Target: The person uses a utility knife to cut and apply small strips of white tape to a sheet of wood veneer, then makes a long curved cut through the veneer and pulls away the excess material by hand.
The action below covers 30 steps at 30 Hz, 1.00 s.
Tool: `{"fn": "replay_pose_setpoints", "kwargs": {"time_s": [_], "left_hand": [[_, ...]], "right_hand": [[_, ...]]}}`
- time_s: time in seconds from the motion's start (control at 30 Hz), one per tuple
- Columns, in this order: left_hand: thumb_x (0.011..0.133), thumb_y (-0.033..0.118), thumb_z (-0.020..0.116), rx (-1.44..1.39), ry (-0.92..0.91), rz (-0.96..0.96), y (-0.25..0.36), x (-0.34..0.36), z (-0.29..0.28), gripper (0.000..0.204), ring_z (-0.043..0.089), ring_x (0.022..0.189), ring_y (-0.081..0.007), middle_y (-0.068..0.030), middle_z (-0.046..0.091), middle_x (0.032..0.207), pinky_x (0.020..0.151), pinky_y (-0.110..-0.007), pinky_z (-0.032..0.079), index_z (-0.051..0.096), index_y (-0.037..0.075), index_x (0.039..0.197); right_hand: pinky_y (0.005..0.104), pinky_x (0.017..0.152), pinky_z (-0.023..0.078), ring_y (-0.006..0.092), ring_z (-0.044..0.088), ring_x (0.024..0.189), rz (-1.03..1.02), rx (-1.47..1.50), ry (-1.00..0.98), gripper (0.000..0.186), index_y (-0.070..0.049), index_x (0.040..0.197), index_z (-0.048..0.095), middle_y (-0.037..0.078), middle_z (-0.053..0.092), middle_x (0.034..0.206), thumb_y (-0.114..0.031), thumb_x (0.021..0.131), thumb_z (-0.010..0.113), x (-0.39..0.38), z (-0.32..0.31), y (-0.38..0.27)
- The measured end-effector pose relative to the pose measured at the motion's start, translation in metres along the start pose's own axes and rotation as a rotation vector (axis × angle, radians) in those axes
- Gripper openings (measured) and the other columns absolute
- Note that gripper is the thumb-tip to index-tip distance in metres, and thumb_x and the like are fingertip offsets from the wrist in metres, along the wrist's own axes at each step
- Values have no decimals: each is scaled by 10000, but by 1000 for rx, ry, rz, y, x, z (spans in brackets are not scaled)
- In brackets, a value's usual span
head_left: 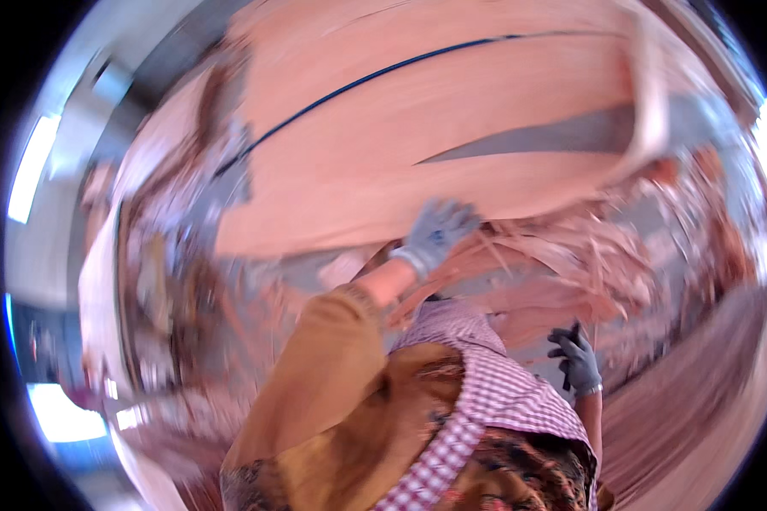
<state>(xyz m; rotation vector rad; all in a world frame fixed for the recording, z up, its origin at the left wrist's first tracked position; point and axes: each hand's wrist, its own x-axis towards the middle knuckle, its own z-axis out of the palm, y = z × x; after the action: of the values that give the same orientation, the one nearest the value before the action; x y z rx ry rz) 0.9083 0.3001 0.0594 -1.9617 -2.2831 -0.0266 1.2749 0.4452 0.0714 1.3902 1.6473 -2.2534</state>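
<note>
A broad pinkish-tan sheet (349, 187) spreads in front of me, with a long pointed gap (537, 136) on its right side showing grey beneath. My left hand (441, 232), in a light grey glove, lies at the sheet's near edge with its fingers stretched out, a little blurred. Lower right, by my side, is my right hand (576, 362) in a dark grey glove. Its fingers are bent, and a small dark tip pokes up from them; what it belongs to I cannot make out. A thin dark blue strip (375, 75) runs across the sheet's far part.
Loose pinkish strips and scraps (562, 264) lie tangled below the sheet's near edge, right of my left hand. A brownish-pink mass (699, 400) fills the lower right. Along the left are blurred items and bright windows (64, 413).
</note>
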Motion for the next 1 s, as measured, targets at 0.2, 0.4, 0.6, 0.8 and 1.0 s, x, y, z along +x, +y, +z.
{"fn": "replay_pose_setpoints", "kwargs": {"time_s": [0.2, 0.4, 0.6, 0.8, 1.0], "left_hand": [[853, 227, 415, 82, -71, -309, 26, -25, 18, 561, 307, 1306, -220, 8, 290, 1444, 1079, -470, 168, 268, 215, 1395], [799, 186, 462, -35, 23, -372, 33, -30, 6, 535, 358, 1263, -243, -21, 364, 1395, 1076, -484, 183, 398, 187, 1329], [739, 262, 581, -134, 129, -342, 23, 15, -3, 434, 437, 1157, -292, -76, 508, 1229, 1028, -470, 280, 559, 94, 1139], [735, 219, 584, -191, 60, -423, 29, 18, -6, 387, 426, 1145, -339, -108, 519, 1183, 1020, -519, 245, 569, 79, 1095], [709, 200, 576, -180, -39, -339, 23, 21, -13, 434, 397, 1182, -334, -97, 506, 1202, 1027, -543, 227, 549, 76, 1124]], "right_hand": [[170, 413, 334, 118, 611, 685, 106, -155, -256, 300, -23, 1127, 544, 81, 623, 1000, -192, 880, 523, 40, -21, -15], [155, 407, 321, 116, 605, 657, 34, -241, -285, 279, -23, 1111, 543, 82, 622, 981, -189, 889, 508, 90, -52, -69], [195, 467, 363, 80, 556, 661, -168, -440, -213, 327, -24, 1056, 590, 23, 609, 878, -279, 861, 525, 132, -123, -135], [215, 582, 428, 67, 533, 714, -142, -284, -162, 295, 3, 1080, 579, -10, 583, 852, -215, 885, 550, 172, -162, -224], [324, 590, 458, 195, 547, 617, -760, -694, 26, 213, -15, 997, 604, 97, 589, 797, -152, 845, 546, 204, -209, -295]]}}
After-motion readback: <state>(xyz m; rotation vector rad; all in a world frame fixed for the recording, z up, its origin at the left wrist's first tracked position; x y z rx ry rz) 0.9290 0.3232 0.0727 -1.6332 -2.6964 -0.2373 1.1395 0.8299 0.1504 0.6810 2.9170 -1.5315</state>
